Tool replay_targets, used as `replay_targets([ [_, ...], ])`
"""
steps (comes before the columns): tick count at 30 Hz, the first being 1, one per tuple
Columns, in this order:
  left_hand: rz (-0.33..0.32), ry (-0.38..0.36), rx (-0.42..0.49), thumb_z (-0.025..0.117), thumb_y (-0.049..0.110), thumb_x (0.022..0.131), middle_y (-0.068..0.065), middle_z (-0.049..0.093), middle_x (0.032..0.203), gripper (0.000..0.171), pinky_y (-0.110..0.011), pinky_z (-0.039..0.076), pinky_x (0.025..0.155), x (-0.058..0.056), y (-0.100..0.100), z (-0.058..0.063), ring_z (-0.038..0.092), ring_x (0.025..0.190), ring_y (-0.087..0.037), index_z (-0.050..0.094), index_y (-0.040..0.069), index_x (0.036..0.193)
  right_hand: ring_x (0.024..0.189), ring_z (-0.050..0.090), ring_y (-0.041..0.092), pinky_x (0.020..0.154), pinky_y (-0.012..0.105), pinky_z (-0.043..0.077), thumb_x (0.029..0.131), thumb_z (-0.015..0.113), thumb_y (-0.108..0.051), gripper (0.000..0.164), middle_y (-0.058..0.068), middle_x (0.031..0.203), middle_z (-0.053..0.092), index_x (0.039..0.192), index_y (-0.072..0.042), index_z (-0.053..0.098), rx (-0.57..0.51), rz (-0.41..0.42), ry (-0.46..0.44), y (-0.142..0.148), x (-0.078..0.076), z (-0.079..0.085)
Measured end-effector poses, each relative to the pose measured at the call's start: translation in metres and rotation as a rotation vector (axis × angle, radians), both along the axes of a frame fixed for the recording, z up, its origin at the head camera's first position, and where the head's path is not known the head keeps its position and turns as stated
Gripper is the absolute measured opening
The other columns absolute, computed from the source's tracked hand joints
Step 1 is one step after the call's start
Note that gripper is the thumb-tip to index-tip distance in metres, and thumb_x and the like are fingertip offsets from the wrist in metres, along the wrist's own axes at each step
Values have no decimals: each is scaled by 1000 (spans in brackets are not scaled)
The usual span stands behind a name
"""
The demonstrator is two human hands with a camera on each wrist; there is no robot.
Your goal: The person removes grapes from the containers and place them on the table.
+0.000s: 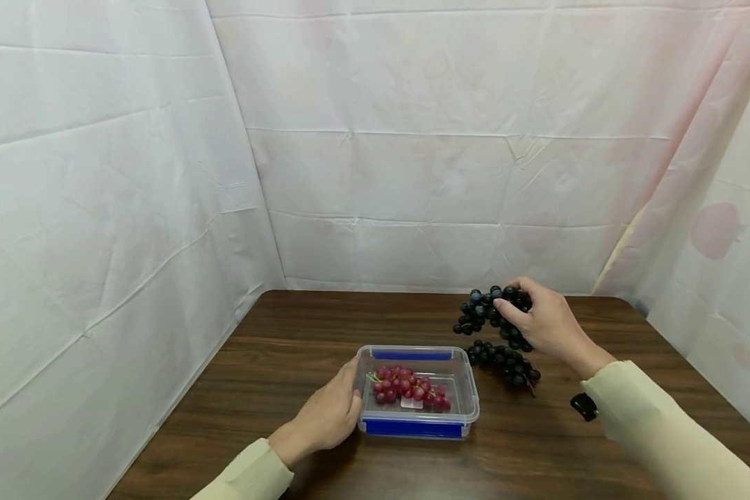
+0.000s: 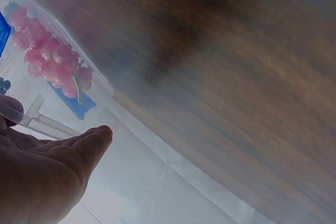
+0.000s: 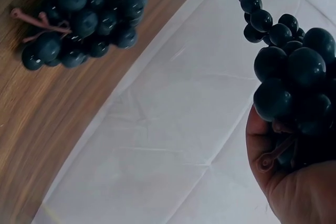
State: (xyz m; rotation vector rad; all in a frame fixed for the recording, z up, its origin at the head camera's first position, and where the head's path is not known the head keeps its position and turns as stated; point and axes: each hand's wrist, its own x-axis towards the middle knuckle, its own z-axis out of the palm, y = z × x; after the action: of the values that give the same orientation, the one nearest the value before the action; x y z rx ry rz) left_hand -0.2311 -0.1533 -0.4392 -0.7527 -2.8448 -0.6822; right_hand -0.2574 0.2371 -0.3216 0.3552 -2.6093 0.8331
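My right hand point(image 1: 550, 323) grips a bunch of black grapes point(image 1: 475, 309) from above, thumb on the near side, at the table's right half. In the right wrist view the bunch point(image 3: 294, 77) fans out above the fingers, and its stem shows near the palm. A second bunch of black grapes point(image 1: 506, 364) lies on the table below it, beside the container. My left hand point(image 1: 328, 410) rests with fairly straight fingers against the left side of a clear plastic container point(image 1: 415, 351). Inside lies a bunch of red grapes point(image 1: 406, 385), with a pale label near it.
The container has blue strips point(image 1: 412, 428) along its near and far sides. A dark wood table point(image 1: 312, 326) runs back to white cloth walls point(image 1: 412, 173) on the left, back and right. A small black object point(image 1: 584, 407) shows by the right sleeve.
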Motion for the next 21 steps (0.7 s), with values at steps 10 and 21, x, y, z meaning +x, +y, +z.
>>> replay_targets([
  [10,-6,-6,1,43,13,103,-24,33,162,65,-50,39,114,0,-1,-1,41,144,-33,19,-7,160,86,63,31,72,50,51,104,57,-43,44,24,119,67,129,-7,60,10,-53,3,20,-6,-10],
  [21,-11,-15,3,43,14,103,-24,33,162,65,-51,38,115,1,-1,-1,39,145,-33,18,-6,160,108,60,48,79,61,50,105,54,-46,54,33,132,58,136,-2,55,10,-108,-31,40,-11,-19],
])
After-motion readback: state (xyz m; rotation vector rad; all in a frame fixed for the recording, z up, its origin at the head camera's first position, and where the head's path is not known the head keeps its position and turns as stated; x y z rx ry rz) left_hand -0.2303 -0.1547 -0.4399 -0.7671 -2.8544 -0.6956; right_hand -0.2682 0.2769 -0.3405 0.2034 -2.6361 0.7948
